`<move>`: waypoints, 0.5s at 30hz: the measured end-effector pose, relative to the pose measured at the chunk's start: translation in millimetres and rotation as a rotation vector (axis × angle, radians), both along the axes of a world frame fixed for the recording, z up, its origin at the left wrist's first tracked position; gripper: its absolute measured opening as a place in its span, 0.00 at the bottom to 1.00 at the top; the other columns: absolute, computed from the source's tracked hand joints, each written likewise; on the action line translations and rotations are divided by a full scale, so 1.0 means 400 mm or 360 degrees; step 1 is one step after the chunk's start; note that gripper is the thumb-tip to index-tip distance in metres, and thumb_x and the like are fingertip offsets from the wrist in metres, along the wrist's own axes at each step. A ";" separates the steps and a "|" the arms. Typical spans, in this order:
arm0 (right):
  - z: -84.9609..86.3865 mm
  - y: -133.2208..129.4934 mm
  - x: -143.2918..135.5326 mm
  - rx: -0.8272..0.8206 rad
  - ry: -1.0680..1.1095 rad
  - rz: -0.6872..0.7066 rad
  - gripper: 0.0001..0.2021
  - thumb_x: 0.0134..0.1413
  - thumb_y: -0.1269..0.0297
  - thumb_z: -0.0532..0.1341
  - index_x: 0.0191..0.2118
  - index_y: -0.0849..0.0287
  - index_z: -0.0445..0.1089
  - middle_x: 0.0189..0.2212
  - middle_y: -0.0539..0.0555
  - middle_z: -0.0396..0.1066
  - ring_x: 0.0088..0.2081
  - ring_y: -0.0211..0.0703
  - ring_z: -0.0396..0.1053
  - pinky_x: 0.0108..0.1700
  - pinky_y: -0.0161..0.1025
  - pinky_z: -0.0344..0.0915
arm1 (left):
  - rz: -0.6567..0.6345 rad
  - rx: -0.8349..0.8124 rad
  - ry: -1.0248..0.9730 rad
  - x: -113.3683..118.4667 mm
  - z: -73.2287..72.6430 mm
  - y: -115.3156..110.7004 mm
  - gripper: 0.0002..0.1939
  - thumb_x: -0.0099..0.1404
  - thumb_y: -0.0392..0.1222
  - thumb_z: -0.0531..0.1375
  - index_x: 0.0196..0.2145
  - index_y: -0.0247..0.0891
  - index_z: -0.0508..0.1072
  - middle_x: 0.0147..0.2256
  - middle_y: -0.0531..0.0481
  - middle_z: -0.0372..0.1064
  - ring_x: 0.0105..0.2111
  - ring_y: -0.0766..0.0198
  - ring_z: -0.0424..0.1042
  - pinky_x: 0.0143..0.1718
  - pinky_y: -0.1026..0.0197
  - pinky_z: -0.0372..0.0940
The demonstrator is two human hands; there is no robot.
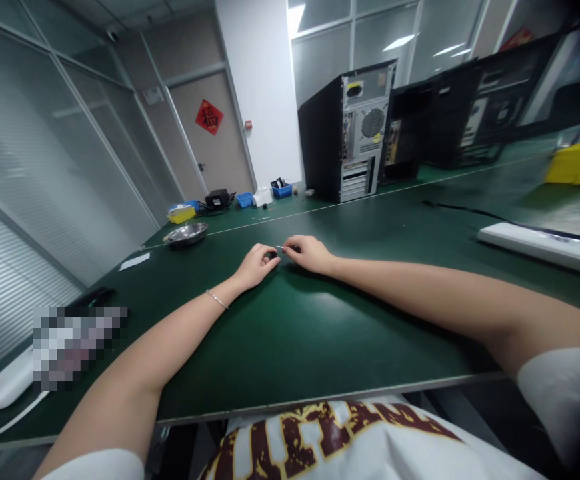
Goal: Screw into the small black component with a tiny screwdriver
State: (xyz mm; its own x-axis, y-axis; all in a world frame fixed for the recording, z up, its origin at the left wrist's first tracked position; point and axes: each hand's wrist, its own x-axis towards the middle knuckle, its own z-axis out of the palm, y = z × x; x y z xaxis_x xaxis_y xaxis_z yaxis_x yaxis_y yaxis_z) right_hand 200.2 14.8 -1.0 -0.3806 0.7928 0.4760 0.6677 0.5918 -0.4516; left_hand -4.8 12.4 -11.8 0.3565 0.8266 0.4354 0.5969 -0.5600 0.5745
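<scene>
My left hand (pixel 257 267) rests low over the middle of the green table, thumb and fingers pinched on a small black piece (pixel 273 254). Close to its right, my right hand (pixel 313 255) is also closed in a pinch. From its fingertips a thin silvery piece (pixel 280 247) points toward the left hand. The fingertips of the two hands are a short gap apart. Both small pieces are largely covered by the fingers, and their exact kind is too small to tell. A thin bracelet (pixel 217 299) circles the left wrist.
A metal bowl (pixel 186 234) sits at the left. Blue bins (pixel 245 199) and a black device (pixel 219 198) line the back. A computer tower (pixel 330 133) stands at the back right. A white power strip (pixel 545 245) lies at right, a yellow bin (pixel 576 162) beyond.
</scene>
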 end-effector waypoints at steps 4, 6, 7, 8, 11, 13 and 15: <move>0.001 -0.001 0.000 0.0003 -0.0004 -0.0005 0.12 0.62 0.61 0.56 0.40 0.55 0.77 0.41 0.53 0.78 0.40 0.44 0.71 0.39 0.36 0.62 | 0.0003 0.0073 0.0142 -0.003 -0.001 0.005 0.14 0.63 0.46 0.63 0.43 0.35 0.76 0.37 0.47 0.68 0.27 0.67 0.65 0.36 0.59 0.67; 0.000 -0.001 0.000 0.0001 -0.0010 -0.0013 0.12 0.62 0.61 0.56 0.41 0.55 0.77 0.41 0.52 0.78 0.41 0.44 0.71 0.39 0.36 0.62 | 0.0022 0.0080 0.0195 -0.003 -0.001 0.005 0.15 0.63 0.47 0.62 0.44 0.36 0.77 0.34 0.48 0.68 0.27 0.65 0.66 0.38 0.58 0.66; 0.000 -0.001 0.000 -0.0001 -0.0013 -0.0016 0.12 0.62 0.60 0.56 0.41 0.54 0.77 0.42 0.52 0.78 0.41 0.44 0.71 0.39 0.36 0.62 | 0.0039 0.0082 0.0215 -0.002 0.000 0.005 0.15 0.63 0.47 0.62 0.44 0.36 0.77 0.33 0.48 0.68 0.28 0.64 0.67 0.39 0.57 0.66; -0.001 0.000 0.000 -0.0002 -0.0013 -0.0019 0.12 0.62 0.60 0.56 0.41 0.54 0.77 0.42 0.52 0.78 0.41 0.44 0.71 0.39 0.35 0.62 | 0.0059 0.0086 0.0229 -0.001 0.000 0.004 0.15 0.64 0.47 0.61 0.44 0.36 0.77 0.33 0.47 0.68 0.30 0.63 0.67 0.40 0.56 0.66; -0.002 0.001 -0.001 0.0003 -0.0017 -0.0022 0.11 0.62 0.60 0.57 0.41 0.54 0.77 0.42 0.52 0.78 0.42 0.44 0.71 0.39 0.35 0.61 | 0.0114 0.0123 0.0226 0.000 0.000 0.005 0.13 0.67 0.44 0.58 0.42 0.36 0.78 0.37 0.44 0.70 0.37 0.58 0.70 0.47 0.53 0.65; -0.002 0.002 -0.001 0.0009 -0.0021 -0.0019 0.11 0.62 0.60 0.56 0.41 0.54 0.77 0.42 0.52 0.78 0.42 0.44 0.71 0.39 0.36 0.61 | 0.0159 0.0161 0.0179 -0.002 -0.001 0.007 0.13 0.69 0.40 0.54 0.42 0.36 0.77 0.40 0.43 0.70 0.43 0.56 0.70 0.52 0.51 0.64; -0.002 0.003 -0.001 0.0007 -0.0027 -0.0020 0.11 0.63 0.60 0.56 0.41 0.54 0.77 0.42 0.52 0.78 0.41 0.44 0.71 0.39 0.36 0.61 | 0.0196 0.0200 0.0133 -0.007 -0.002 0.009 0.13 0.69 0.37 0.53 0.44 0.36 0.76 0.41 0.43 0.69 0.45 0.56 0.69 0.54 0.51 0.63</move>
